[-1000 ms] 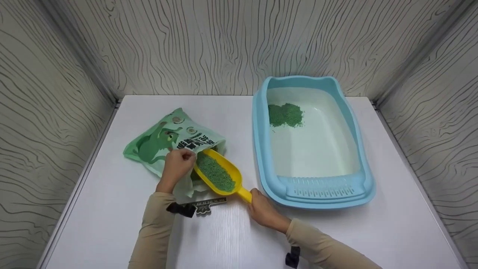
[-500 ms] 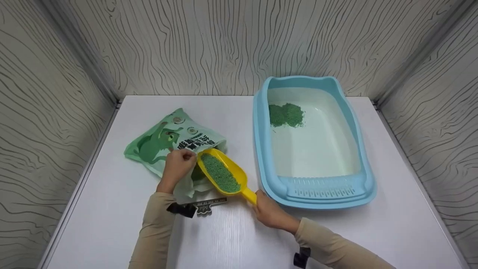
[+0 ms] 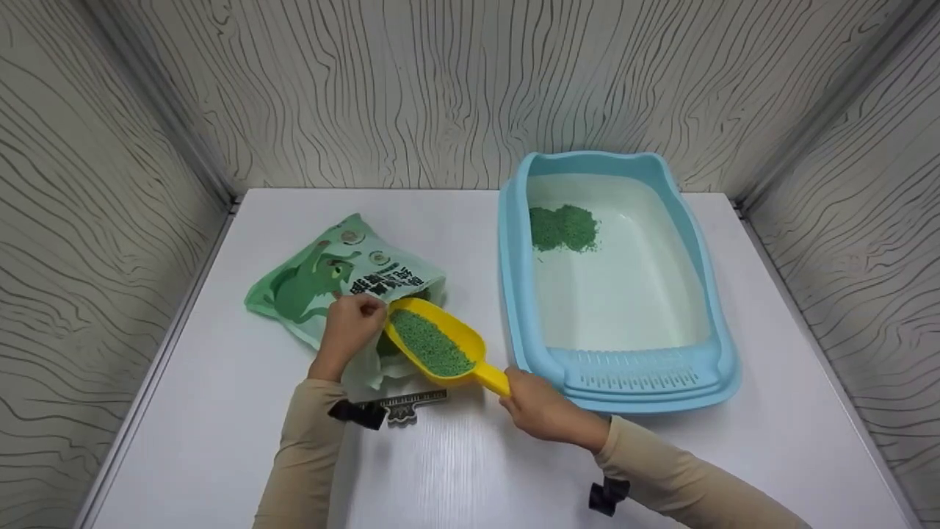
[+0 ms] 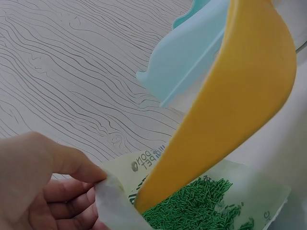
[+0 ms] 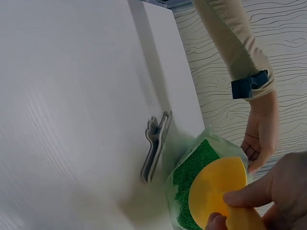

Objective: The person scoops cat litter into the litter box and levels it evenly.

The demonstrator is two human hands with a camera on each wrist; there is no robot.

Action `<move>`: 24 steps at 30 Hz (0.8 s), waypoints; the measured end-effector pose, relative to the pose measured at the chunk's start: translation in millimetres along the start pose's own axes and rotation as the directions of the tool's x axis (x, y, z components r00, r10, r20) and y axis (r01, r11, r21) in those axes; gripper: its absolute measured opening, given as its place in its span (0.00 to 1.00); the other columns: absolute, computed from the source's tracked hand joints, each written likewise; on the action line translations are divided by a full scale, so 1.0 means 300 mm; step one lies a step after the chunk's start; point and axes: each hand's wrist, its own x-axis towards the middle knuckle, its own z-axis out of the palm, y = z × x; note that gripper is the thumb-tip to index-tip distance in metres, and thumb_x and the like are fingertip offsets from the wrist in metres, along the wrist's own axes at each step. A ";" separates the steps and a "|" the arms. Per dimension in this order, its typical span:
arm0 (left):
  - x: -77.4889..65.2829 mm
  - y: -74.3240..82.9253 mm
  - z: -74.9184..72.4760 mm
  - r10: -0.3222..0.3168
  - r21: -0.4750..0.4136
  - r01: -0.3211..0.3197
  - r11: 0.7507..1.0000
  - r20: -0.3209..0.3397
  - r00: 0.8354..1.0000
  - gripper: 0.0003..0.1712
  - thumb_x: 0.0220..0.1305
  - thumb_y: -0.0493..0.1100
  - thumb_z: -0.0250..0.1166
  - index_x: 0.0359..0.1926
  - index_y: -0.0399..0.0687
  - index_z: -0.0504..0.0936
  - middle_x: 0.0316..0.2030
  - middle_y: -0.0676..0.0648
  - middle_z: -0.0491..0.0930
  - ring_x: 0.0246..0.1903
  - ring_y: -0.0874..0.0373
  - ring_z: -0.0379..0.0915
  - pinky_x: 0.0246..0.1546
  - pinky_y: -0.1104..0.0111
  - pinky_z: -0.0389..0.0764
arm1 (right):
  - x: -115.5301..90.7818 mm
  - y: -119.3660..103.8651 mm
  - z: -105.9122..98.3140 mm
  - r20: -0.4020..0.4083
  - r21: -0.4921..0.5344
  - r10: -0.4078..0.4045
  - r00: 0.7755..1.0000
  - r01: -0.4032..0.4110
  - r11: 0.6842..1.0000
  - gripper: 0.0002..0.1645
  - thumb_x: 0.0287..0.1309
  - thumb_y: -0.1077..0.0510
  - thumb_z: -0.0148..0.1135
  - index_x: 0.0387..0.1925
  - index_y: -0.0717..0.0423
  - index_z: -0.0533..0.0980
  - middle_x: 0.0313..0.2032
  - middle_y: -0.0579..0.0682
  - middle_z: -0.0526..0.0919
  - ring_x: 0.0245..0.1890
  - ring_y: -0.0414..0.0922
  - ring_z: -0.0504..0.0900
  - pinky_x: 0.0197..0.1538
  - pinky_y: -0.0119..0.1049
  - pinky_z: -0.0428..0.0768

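My left hand (image 3: 352, 325) pinches the edge of a pale green cat litter bag (image 3: 308, 279) lying on its side, holding its mouth apart. In the left wrist view, green litter pellets (image 4: 196, 206) show inside the bag. My right hand (image 3: 547, 408) grips the handle of a yellow scoop (image 3: 466, 339), which carries a heap of green pellets. The scoop's tip is at the bag's mouth, beside my left fingers. From the right wrist view, the scoop (image 5: 218, 187) overlaps the bag's opening, with my thumb on its handle end.
A light blue litter box (image 3: 518, 294) stands at the right, with a small pile of green pellets (image 3: 565, 228) at its back left. A grey clip (image 3: 402, 408) lies on the white table (image 3: 440, 470) near the bag. Patterned walls (image 3: 352, 95) enclose the table's back and sides.
My right hand has drawn the loaded scoop back to the right, so its tip sits farther out of the bag. My left hand keeps its pinch on the bag's edge.
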 end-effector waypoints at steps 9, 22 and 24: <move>0.004 0.002 -0.005 -0.007 -0.006 0.007 1.000 -0.003 1.000 0.09 0.56 0.35 0.62 0.32 0.33 0.86 0.28 0.36 0.85 0.24 0.56 0.74 0.30 0.68 0.75 | 0.024 0.027 -0.121 0.055 -0.043 -0.039 0.998 0.042 0.998 0.05 0.63 0.64 0.55 0.40 0.62 0.71 0.27 0.51 0.73 0.28 0.43 0.68 0.34 0.37 0.70; 0.005 0.004 -0.002 -0.049 0.006 0.049 0.999 0.011 0.999 0.09 0.56 0.35 0.62 0.33 0.33 0.86 0.28 0.37 0.85 0.24 0.56 0.74 0.29 0.70 0.73 | 0.077 0.101 -0.263 0.188 -0.108 -0.153 0.970 0.175 0.979 0.06 0.64 0.61 0.55 0.41 0.59 0.74 0.28 0.48 0.74 0.29 0.41 0.68 0.37 0.33 0.68; 0.004 0.004 -0.002 -0.047 0.001 0.047 0.999 0.014 0.999 0.09 0.57 0.35 0.62 0.32 0.34 0.86 0.28 0.37 0.85 0.23 0.57 0.73 0.29 0.69 0.73 | 0.084 0.115 -0.279 0.200 -0.122 -0.177 0.964 0.204 0.971 0.07 0.64 0.60 0.55 0.42 0.59 0.74 0.29 0.48 0.76 0.30 0.40 0.69 0.37 0.33 0.69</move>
